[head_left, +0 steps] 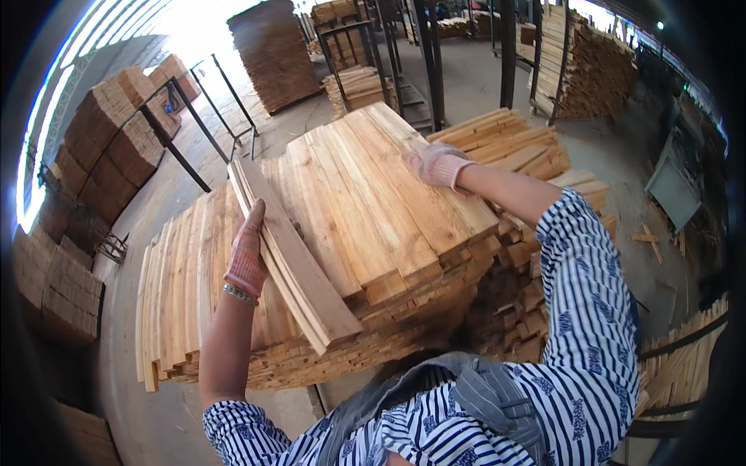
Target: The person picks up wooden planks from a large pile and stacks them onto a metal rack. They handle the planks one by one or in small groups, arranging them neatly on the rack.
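– How are the 2 hands set?
– The gloved left hand (247, 252) grips a narrow bundle of boards (307, 268); the right hand (437, 165) touches the right edge of the plank stack (186, 272), though I cannot tell whether it grips
– And the bundle?
– Slanting across the stack, left of its raised layer (381, 194)

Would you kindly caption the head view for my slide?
Pink-gloved left hand holds long pale wooden boards; right hand touches stacked tan planks.

There is one left hand (247, 252), one right hand (437, 165), one bracelet (240, 293) and one held bundle of boards (303, 268).
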A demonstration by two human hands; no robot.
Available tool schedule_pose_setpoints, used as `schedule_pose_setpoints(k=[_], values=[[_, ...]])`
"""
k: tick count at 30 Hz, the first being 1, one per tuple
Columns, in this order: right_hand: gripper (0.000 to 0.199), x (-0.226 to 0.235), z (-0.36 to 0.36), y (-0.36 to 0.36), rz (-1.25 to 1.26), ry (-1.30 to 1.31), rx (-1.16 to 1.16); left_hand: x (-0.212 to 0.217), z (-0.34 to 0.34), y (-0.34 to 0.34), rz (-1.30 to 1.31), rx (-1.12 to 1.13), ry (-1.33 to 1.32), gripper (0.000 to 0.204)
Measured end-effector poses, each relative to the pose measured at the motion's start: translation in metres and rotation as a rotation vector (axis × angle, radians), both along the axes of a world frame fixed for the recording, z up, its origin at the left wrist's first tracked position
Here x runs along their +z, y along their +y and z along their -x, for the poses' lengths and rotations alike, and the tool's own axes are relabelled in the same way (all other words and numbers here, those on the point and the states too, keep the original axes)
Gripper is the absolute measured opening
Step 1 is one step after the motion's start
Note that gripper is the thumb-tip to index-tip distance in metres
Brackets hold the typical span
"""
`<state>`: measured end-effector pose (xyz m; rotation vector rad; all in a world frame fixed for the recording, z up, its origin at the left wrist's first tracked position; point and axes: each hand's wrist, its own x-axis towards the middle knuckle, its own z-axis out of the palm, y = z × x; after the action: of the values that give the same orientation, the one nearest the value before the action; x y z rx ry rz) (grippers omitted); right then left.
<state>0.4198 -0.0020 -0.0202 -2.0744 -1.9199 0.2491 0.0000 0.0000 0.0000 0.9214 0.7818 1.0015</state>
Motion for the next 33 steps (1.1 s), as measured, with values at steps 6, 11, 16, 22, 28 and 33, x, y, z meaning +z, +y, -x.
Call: schedule_pose_setpoints(k=[6, 11, 16, 22, 28, 33], values=[[0.072, 0.053, 0.037, -0.076, -0.163, -0.159, -0.191, 0.038, -0.043, -0.031, 0.028, -0.096, 0.048, 0.045], [0.101, 0.088, 0.171, -0.143, -0.286, 0.73, 0.244, 0.063, -0.059, -0.069, -0.334, -0.099, -0.022, 0.049], [0.084, 0.073, 0.222, -0.183, -0.72, 1.192, 0.181, 0.058, -0.087, -0.142, -0.619, -0.19, 0.172, 0.077], [0.071, 0.041, 0.247, -0.233, -1.046, 1.541, 0.092, 0.052, -0.045, -0.171, -0.905, -0.309, 0.486, 0.053], [0.058, 0.018, 0.206, -0.271, -1.017, 1.547, -0.696, 0.088, 0.052, -0.154, -0.561, -0.115, -0.044, 0.063], [0.056, -0.044, 0.17, -0.25, -0.987, 1.468, -1.04, 0.099, 0.117, -0.133, -0.604, 0.025, -0.184, 0.065]])
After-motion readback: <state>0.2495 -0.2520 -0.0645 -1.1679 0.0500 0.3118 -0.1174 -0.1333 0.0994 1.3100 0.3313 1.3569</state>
